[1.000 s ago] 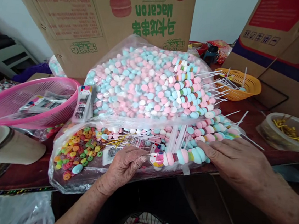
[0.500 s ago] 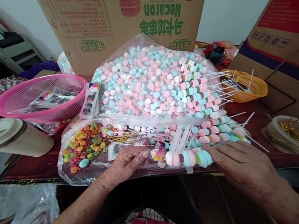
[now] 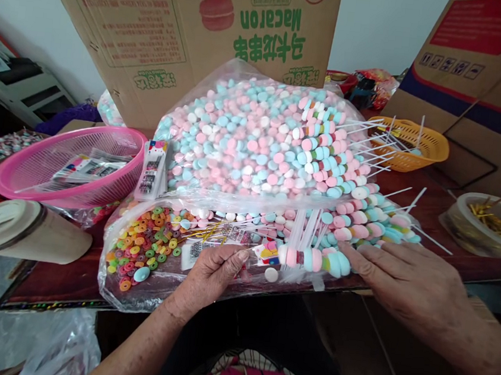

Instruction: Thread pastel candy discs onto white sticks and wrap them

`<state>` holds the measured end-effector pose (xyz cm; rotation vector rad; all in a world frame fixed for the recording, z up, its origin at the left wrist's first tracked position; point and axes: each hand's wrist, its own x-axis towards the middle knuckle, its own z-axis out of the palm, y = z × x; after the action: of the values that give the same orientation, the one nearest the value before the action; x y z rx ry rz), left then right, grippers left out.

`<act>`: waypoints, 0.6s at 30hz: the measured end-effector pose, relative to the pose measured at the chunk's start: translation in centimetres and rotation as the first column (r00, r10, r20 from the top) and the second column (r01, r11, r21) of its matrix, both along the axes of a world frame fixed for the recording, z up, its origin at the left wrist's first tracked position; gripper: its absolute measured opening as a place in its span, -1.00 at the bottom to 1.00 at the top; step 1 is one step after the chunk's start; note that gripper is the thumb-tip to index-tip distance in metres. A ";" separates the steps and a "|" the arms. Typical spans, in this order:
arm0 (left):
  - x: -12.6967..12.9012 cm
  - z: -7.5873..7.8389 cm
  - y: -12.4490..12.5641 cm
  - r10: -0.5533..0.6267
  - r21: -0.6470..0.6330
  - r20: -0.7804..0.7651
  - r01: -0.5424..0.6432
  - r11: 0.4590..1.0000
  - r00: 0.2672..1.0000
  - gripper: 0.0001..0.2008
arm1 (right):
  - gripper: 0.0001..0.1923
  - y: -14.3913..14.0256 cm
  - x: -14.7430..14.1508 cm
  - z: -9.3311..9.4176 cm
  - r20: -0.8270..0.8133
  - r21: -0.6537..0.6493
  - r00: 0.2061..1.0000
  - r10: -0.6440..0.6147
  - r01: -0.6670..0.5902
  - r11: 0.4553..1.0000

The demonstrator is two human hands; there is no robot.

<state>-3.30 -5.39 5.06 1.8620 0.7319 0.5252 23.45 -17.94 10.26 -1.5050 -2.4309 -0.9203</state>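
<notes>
A marshmallow skewer [image 3: 314,260] of pink, white and blue pieces lies level at the table's front edge, with a clear wrapper around it that has a printed end. My left hand [image 3: 217,269] pinches the wrapper's printed end between thumb and fingers. At the skewer's blue right end, my right hand [image 3: 402,281] rests with its fingers stretched out, the fingertips touching or very near it. The right thumb is hidden. Just below the skewer sits one loose white marshmallow [image 3: 271,274]. Clear wrappers [image 3: 304,229] lie behind it, and a row of finished skewers [image 3: 354,222] is stacked at the right.
A large clear bag of marshmallows [image 3: 238,138] fills the middle. Ring gummies [image 3: 150,242] lie left, near a pink basket [image 3: 66,192] and a lidded cup [image 3: 26,229]. Right stand a yellow basket [image 3: 434,147] and a tub of gold ties [image 3: 492,228]. Cardboard boxes [image 3: 191,74] stand behind.
The wrapped skewer has shifted slightly left and up, toward my left hand. The loose white marshmallow below it shows more fully. Both hands stay in nearly the same places.
</notes>
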 end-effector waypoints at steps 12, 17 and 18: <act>-0.2 0.1 0.1 -0.055 0.017 -0.061 0.056 0.998 0.997 -0.59 | -0.64 -0.7 1.0 -0.9 -0.293 -0.038 0.929 -0.228 0.227 0.973; -0.1 -0.2 -0.1 -0.030 -0.058 -0.008 0.030 0.998 1.000 -0.59 | -0.55 -0.6 -0.2 -2.2 -0.400 -0.052 0.901 -0.166 0.159 0.986; -0.1 -0.2 -0.1 -0.019 -0.069 0.005 0.019 0.997 1.000 -0.58 | -0.53 -0.6 -0.4 -2.6 -0.390 -0.045 0.908 -0.151 0.146 0.988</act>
<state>-3.38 -5.48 4.84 1.8018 0.7200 0.4858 23.01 -18.52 7.69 -1.7070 -2.0632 -0.5520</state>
